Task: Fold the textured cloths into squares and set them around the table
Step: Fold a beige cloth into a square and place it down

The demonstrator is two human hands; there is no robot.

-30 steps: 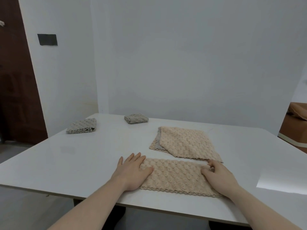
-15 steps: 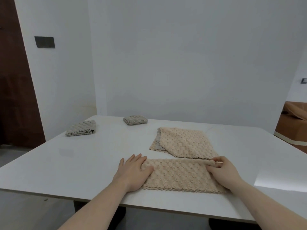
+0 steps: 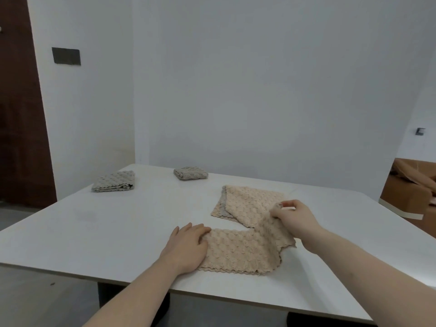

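Observation:
A beige textured cloth (image 3: 243, 251) folded into a long strip lies near the front edge of the white table (image 3: 106, 232). My left hand (image 3: 186, 246) presses flat on its left end, fingers spread. My right hand (image 3: 295, 218) pinches the strip's right end and holds it lifted off the table. Behind it lies a second beige cloth (image 3: 250, 201), loosely folded with a grey underside showing. Two grey cloths folded into squares rest at the far left (image 3: 114, 185) and far middle (image 3: 190, 173).
A brown cardboard box (image 3: 410, 185) stands on the floor past the table's right edge. White walls rise behind the table, and a dark door (image 3: 21, 114) is at the left.
My right hand has closed on the strip's right end and raised it up and leftwards. The left hand stays pressed on the left end.

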